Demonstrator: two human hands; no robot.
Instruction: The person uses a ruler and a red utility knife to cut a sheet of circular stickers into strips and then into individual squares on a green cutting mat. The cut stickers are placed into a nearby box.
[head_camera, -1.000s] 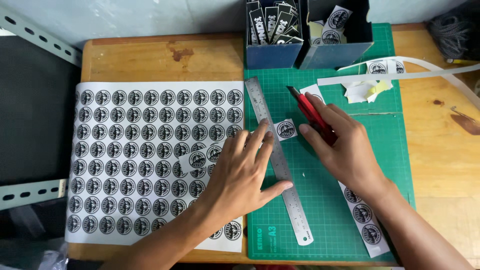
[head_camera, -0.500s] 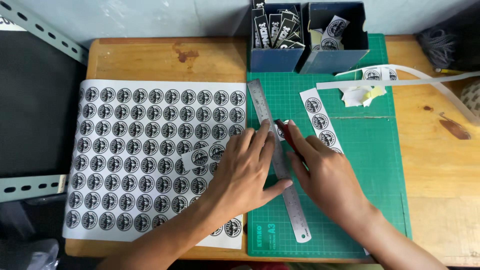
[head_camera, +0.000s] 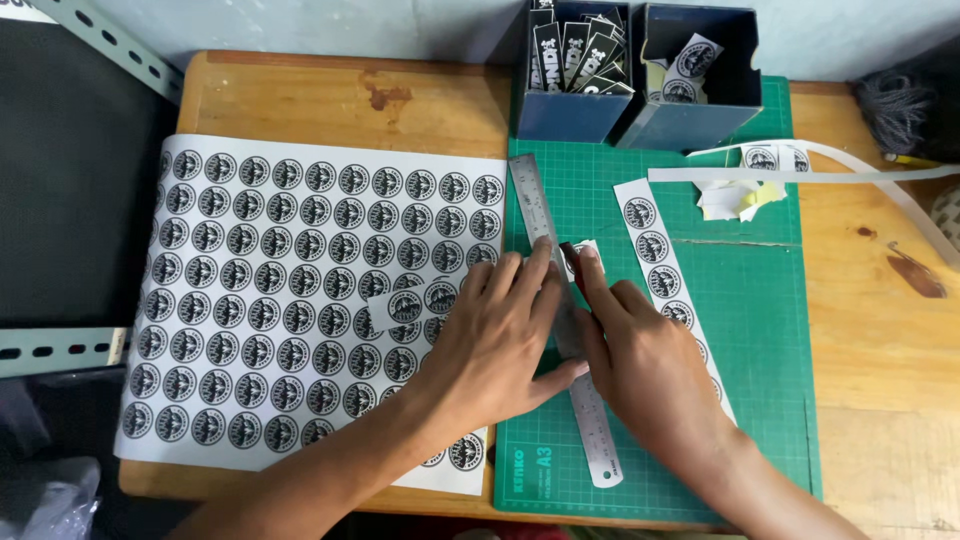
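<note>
A steel ruler (head_camera: 529, 195) lies slanted on the green cutting mat (head_camera: 760, 330), along the right edge of a large white sheet of round black stickers (head_camera: 290, 290). My left hand (head_camera: 505, 335) is spread flat across the ruler and the sheet's edge, pressing both down. Against the ruler's right side, my right hand (head_camera: 645, 365) grips a red cutter knife (head_camera: 577, 272), most of it hidden by the fingers. Its tip sits by a small cut sticker piece (head_camera: 588, 250).
A cut strip of stickers (head_camera: 660, 265) lies on the mat right of my hands. Two dark blue boxes (head_camera: 570, 115) with cut stickers stand at the mat's far edge. Paper scraps (head_camera: 735, 198) and long white offcuts (head_camera: 860, 175) lie at the right. A metal rail (head_camera: 60, 350) runs at the left.
My right hand has moved left with the red knife, from the mat's middle to the ruler's right edge, uncovering the sticker strip. My left hand stays on the ruler.
</note>
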